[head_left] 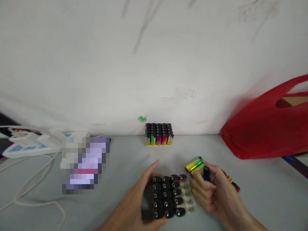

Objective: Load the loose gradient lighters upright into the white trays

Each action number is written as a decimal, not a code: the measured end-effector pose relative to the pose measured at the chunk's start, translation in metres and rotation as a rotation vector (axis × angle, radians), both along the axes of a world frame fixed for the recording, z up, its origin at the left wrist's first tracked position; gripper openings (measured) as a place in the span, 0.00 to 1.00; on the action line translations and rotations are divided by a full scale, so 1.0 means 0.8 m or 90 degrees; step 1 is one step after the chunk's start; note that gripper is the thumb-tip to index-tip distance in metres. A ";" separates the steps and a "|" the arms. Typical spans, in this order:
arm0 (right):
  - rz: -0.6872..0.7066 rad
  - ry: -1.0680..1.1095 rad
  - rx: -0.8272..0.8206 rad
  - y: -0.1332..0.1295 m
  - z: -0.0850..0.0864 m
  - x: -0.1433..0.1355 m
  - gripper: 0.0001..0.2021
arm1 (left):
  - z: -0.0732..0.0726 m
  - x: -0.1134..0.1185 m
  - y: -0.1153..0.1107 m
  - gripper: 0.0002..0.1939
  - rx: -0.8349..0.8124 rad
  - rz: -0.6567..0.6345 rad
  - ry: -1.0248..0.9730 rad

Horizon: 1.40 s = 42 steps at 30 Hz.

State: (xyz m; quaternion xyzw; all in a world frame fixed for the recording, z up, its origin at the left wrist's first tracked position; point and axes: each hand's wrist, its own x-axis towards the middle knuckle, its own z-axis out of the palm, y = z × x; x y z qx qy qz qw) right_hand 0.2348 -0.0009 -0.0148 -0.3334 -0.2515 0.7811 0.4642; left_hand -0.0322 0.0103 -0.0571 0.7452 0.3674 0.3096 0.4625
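Observation:
My left hand (137,195) is closed around the left side of a clear plastic tray (190,200) of lighters. Black lighter tops (167,194) fill most of its slots, while several slots along the right edge hold nothing. Just right of the tray, my right hand (214,189) has its fingers curled around a dark blue lighter (206,173), mostly hidden in the grip. Loose yellow-green lighters (194,164) lie on the table behind that hand. Red and yellow ones (233,183) show at its right, partly covered.
A second, full block of lighters (158,136) stands against the wall. On the left are a blurred-out phone (89,163), a white power strip (33,147) and loose cables (18,194). At the right sits a red bag (267,128).

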 end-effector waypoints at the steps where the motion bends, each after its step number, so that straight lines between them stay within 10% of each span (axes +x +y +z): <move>1: -0.010 -0.002 -0.002 -0.001 -0.001 0.000 0.33 | 0.000 0.000 0.000 0.64 0.001 0.001 -0.001; 10: -0.064 -0.108 0.003 0.000 0.005 -0.005 0.31 | 0.000 -0.001 -0.001 0.67 -0.012 0.002 0.028; 17: -0.153 -0.326 0.228 0.000 0.004 -0.006 0.20 | 0.002 0.000 0.000 0.64 -0.002 0.006 0.037; 42: -0.036 -0.680 0.525 -0.003 0.007 0.027 0.02 | -0.005 -0.003 -0.002 0.63 -0.012 0.018 0.043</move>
